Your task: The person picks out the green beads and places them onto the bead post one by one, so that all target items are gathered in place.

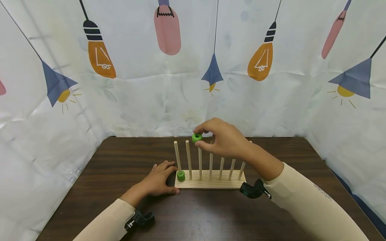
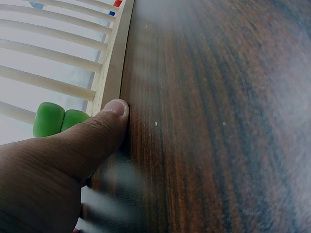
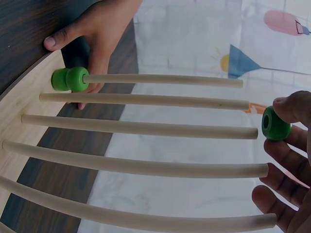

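Note:
A wooden peg board (image 1: 211, 183) with several upright pegs stands on the table. Two green beads (image 1: 181, 176) are stacked at the foot of its leftmost peg. My left hand (image 1: 158, 179) holds the left end of the base, its thumb (image 2: 114, 109) against the front edge and the other fingers towards the back. Above the pegs, my right hand (image 1: 224, 139) pinches another green bead (image 3: 276, 124) between thumb and fingers. That bead is off the pegs, close to the tips of the second and third pegs (image 3: 194, 128), its hole facing them in the right wrist view.
The dark wooden table (image 1: 120, 160) reaches back to a white cloth (image 1: 144, 107) printed with lamps and bulbs. Pegs farther right (image 1: 232, 169) stand below my right forearm. A small red and blue patch (image 2: 115, 6) shows past the board's far end, too cropped to identify.

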Demonstrator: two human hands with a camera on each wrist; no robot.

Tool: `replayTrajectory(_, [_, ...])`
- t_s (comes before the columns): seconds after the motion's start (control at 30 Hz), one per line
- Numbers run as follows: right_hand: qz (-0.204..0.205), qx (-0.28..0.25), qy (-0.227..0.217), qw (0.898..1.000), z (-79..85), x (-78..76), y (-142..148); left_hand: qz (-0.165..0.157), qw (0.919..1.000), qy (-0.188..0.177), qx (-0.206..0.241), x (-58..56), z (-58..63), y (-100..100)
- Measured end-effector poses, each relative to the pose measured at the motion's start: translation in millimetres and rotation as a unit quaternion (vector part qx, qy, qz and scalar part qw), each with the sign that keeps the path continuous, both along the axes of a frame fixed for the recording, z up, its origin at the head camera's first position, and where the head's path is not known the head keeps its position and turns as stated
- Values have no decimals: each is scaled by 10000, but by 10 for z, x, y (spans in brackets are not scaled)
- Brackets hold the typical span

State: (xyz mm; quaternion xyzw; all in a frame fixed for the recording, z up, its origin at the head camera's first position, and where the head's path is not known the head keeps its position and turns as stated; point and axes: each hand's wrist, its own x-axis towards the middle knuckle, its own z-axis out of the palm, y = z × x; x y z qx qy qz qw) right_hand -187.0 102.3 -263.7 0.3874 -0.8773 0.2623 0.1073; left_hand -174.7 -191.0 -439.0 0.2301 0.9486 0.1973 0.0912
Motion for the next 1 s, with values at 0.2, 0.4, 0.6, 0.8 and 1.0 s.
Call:
replayTrajectory(0.2, [-23,28,-48,10000,0,-4,-35,-18,10000,33,25,6,11,2])
replayTrajectory(0.4, [69,11,-15,10000,8,-7,-82,-18,10000,20,59,22,20,4])
replayTrajectory(0.6, [162,-15,12,9999,-1,-25,-118,-23,9999,53,89,35,18,0])
replayTrajectory(0.8, [172,-28,0,9998,-4,-37,-153,-15,9999,64,84,23,10,-3])
replayTrajectory(1.0, [163,4,-31,9999,4,-43,-190,-11,10000,43,85,17,9,-3])
